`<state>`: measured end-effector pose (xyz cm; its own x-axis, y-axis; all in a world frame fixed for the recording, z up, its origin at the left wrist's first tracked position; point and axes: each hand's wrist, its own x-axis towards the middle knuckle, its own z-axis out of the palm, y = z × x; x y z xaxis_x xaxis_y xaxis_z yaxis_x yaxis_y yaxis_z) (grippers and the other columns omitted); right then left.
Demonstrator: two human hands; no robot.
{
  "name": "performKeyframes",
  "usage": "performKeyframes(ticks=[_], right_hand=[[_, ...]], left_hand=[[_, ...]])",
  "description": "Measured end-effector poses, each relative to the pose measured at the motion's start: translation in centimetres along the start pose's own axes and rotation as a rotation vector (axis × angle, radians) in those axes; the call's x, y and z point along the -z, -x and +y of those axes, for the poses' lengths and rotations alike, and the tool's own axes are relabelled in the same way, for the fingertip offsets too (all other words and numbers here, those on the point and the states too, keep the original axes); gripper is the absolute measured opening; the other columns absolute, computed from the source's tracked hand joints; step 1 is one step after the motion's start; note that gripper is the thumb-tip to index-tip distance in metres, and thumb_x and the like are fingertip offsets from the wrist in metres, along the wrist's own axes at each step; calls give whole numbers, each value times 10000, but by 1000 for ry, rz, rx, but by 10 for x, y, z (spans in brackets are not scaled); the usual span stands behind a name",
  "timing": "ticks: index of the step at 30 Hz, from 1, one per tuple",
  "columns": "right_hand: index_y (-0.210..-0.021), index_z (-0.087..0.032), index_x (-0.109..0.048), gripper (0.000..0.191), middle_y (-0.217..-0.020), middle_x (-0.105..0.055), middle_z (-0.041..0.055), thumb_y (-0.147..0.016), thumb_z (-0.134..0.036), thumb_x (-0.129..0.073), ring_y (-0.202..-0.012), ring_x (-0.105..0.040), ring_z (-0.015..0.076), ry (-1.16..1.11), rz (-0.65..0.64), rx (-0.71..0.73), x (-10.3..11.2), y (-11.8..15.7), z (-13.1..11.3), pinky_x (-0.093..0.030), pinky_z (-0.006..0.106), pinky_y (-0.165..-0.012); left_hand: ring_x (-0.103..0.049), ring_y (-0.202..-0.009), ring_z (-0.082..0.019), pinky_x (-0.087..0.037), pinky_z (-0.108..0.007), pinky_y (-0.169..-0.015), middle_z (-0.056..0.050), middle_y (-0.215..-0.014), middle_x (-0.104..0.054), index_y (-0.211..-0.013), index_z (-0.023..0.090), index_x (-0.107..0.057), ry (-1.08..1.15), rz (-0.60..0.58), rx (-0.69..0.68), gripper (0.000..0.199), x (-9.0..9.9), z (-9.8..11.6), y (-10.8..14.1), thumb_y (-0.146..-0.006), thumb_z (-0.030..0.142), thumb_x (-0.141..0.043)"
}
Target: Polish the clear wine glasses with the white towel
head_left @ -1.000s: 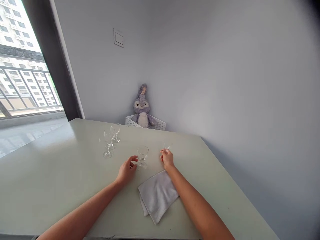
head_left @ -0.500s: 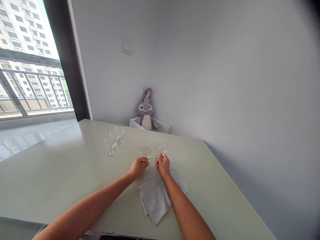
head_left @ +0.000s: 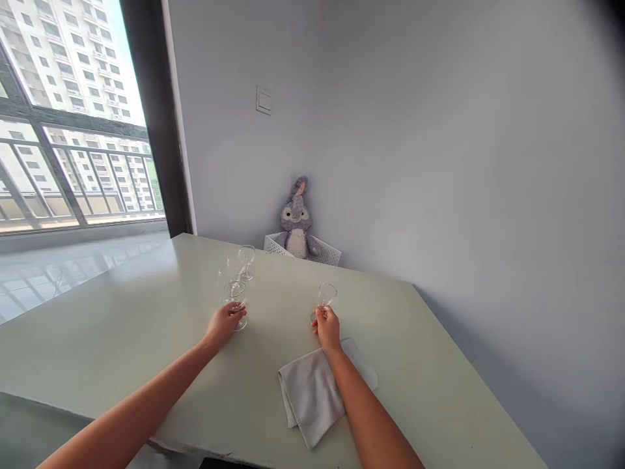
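Observation:
My left hand is closed around the stem of a clear wine glass, which is upright in front of several other stemmed glasses on the left part of the table. My right hand grips a second clear wine glass low, near its stem; that one is also upright. My fingers partly hide both stems. Below my right wrist lies a folded grey cloth, partly covered by my forearm.
The pale table has its far edge near the wall. Behind it, a purple plush toy sits in a white perforated basket. A light switch is on the wall, and a window with railings is at the left.
My left hand has carried its wine glass to the left, away from my right hand and close to the other glasses. My right hand keeps its hold; the view has shifted slightly.

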<state>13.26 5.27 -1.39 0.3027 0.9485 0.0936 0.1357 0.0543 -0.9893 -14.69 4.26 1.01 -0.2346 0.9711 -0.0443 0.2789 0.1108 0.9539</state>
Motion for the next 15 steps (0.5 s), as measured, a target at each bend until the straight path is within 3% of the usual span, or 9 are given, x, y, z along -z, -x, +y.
performKeyframes(ticks=[5, 15], right_hand=[[-939, -172, -552, 376, -818, -635, 38, -712, -468, -507, -478, -552, 100, -3, 3, -1, -1, -1, 2, -387, 175, -341], [-947, -168, -553, 397, -806, -635, 36, -708, -482, -507, -475, -547, 102, -7, -8, 0, -1, 0, 1, -388, 181, -345]], left_hand=[[-571, -628, -151, -418, -253, -578, -49, -789, -664, -875, 165, -648, 64, 80, 24, 420, 21, -6, -7, -541, 419, -675], [-531, -575, -133, -371, -230, -521, -29, -779, -646, -939, 187, -621, -10, 104, 52, 448, 30, -7, -14, -580, 457, -625]])
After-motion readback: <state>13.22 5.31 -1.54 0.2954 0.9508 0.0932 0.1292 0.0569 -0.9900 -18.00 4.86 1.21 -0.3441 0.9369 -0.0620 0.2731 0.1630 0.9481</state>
